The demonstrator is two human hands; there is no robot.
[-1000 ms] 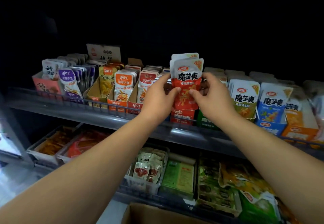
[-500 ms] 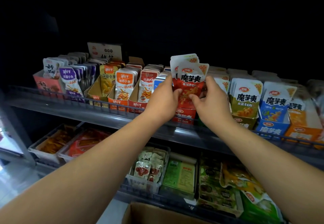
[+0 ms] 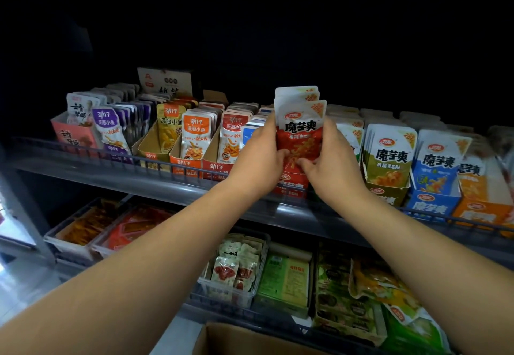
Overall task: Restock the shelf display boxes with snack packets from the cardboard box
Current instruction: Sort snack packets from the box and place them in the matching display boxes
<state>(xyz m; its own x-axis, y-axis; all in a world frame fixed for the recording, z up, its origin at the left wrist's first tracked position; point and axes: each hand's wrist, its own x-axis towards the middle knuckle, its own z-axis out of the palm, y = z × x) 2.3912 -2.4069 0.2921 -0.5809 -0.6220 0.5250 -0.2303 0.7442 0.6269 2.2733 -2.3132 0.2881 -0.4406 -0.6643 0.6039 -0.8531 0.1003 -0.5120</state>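
Note:
A small stack of red-and-white snack packets [image 3: 299,121] stands upright over the red display box [image 3: 290,183] on the upper shelf. My left hand [image 3: 257,160] grips the stack's left side and my right hand [image 3: 332,165] grips its right side, fingers curled onto the front. The packets' lower ends are hidden behind my fingers. The cardboard box [image 3: 222,339] shows only its top flap at the bottom edge.
Display boxes of green [image 3: 388,196], blue [image 3: 429,206] and orange [image 3: 482,214] packets stand to the right, orange and purple fish-snack boxes [image 3: 185,164] to the left. A wire rail [image 3: 116,153] runs along the upper shelf's front. The lower shelf holds trays of snacks [image 3: 236,274].
Both hands have stayed on the packet stack. The stack straightened from a slight tilt and sank a little toward the red box.

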